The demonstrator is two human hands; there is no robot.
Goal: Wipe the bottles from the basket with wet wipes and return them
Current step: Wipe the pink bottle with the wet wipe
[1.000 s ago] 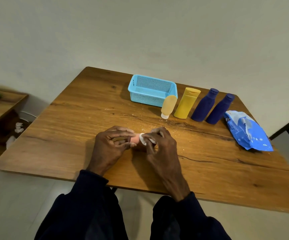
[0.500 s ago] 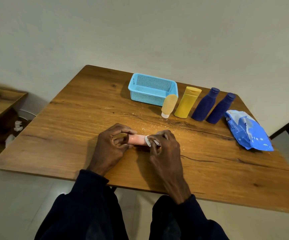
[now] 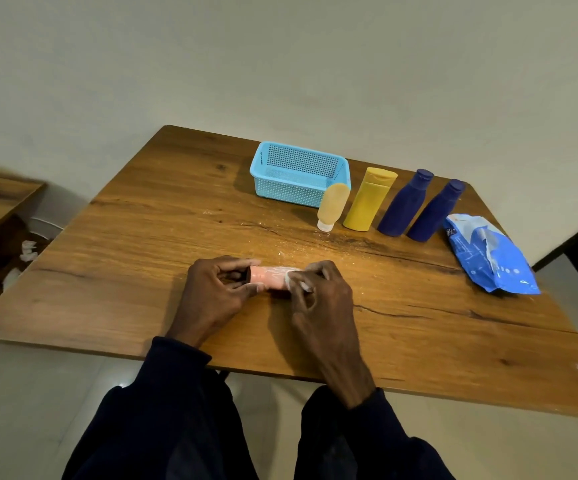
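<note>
While left hand (image 3: 211, 292) grips dark cap end of smooth pink tube (image 3: 268, 278), lying sideways on grained wooden table (image 3: 142, 244), right hand (image 3: 318, 303) fingers pinch white wet wipe (image 3: 296, 282) around other end. Perforated blue plastic basket (image 3: 298, 174) well behind. Crinkled blue wipes pack (image 3: 488, 254): print unreadable.

A single view is given, taken from a wide-angle camera worn on the head. The scene is looked at forward and steeply downward, from just behind the near edge of the tabletop (image 3: 142, 237). The near edge is seen close, with dark sleeves (image 3: 183, 410) entering from the bottom of the frame; the far edge and far corners are seen further off against a plain wall (image 3: 280, 64). Straight lines are bent by the lens. No second view is provided, so nothing is shared.
</note>
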